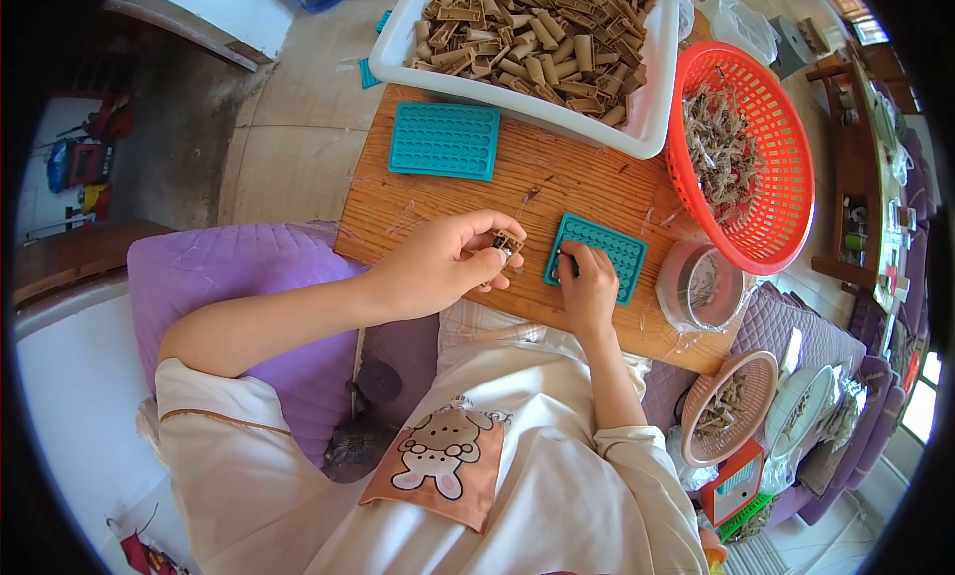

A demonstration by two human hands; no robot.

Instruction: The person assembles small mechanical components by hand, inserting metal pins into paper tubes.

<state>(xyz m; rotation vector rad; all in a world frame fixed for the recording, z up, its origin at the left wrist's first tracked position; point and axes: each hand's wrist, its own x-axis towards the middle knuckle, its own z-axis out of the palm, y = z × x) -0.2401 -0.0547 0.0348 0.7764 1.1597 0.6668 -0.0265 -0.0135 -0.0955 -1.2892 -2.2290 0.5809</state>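
My left hand (460, 261) is closed on a small brown plastic part (508, 243), held above the wooden table near its front edge. The part has an open, hollow side with something dark and shiny inside. To the right of it, my right hand (589, 285) reaches over a teal tray (625, 258) with rows of small hollows. Its thumb and fingers are pinched together at the tray's left side; what they hold, if anything, is too small and hidden to make out. A second teal tray (444, 140) with rounded hollows lies farther back on the left.
A white bin (652, 127) heaped with brown plastic parts (542, 48) stands at the back. On the right are a red basket (791, 167) of thin tangled pieces and a clear round tub (734, 294). A pink basket (764, 376) sits beyond the right edge of the wooden table (398, 202).
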